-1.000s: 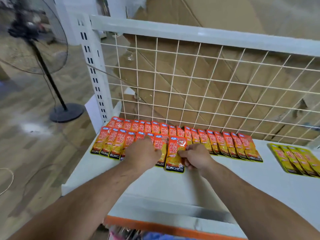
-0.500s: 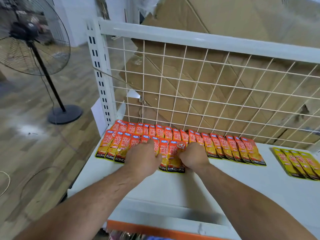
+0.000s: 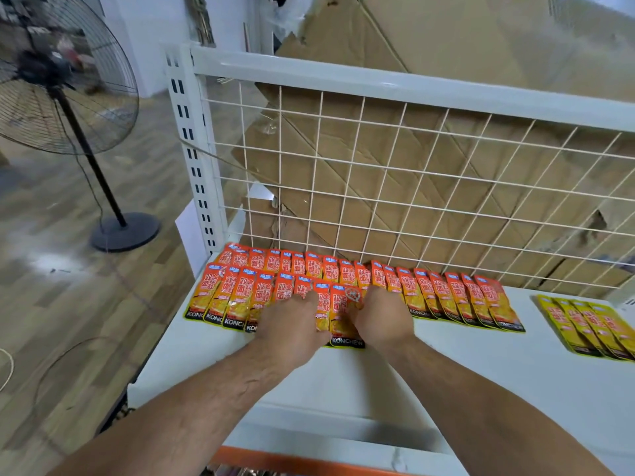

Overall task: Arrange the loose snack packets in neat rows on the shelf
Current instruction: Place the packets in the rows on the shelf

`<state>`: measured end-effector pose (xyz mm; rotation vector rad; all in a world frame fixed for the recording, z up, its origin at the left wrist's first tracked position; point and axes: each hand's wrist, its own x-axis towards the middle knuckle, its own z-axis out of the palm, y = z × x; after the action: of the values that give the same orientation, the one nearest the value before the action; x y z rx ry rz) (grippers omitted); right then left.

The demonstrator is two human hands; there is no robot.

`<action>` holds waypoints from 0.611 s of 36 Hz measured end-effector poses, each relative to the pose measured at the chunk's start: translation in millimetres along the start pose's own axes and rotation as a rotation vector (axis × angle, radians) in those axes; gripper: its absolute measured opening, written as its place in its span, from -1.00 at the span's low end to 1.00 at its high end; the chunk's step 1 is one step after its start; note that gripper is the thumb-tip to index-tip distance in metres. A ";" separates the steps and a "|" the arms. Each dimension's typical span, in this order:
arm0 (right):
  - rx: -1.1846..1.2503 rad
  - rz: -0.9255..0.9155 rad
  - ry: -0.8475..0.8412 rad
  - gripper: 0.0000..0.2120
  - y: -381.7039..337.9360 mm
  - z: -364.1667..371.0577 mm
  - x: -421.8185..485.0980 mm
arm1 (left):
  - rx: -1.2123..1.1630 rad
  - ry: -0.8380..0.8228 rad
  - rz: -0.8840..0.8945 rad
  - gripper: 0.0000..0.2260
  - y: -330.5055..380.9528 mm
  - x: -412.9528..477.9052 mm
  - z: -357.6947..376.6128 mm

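On white metal shelf [image 3: 481, 372], left grip [image 3: 292, 324] and right grip [image 3: 381, 317] flank endmost orange foil snack packet [image 3: 340, 314] of front row [image 3: 233, 300], long axis front-to-back; both touch it, holding or pressing cannot tell

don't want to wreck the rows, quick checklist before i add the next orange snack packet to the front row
1. Glossy orange snack packet at the row's end sits between left hand and right hand: ok.
2. Its bottom edge level with the front row: cannot tell, the left hand covers its neighbours.
3. Bare white shelf to its right for more packets: ok.
4. Back row of orange packets evenly overlapped: ok.
5. Yellow packets kept apart from the orange rows: ok.
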<state>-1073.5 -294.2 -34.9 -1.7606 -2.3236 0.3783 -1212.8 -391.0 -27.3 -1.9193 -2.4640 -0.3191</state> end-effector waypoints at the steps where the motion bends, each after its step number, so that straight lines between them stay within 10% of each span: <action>1: 0.001 -0.004 0.003 -0.70 0.4 0.6 -0.4 | -0.006 -0.003 0.003 -0.47 0.2 -0.2 1.1; 22: 0.031 -0.018 0.029 -0.66 13.4 -18.2 -15.2 | -0.051 0.064 0.077 -0.61 22.1 5.4 -2.3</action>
<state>-1051.5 -303.9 -22.0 -1.7181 -2.2997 0.3803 -1193.2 -381.1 -20.9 -1.9842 -2.3579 -0.4389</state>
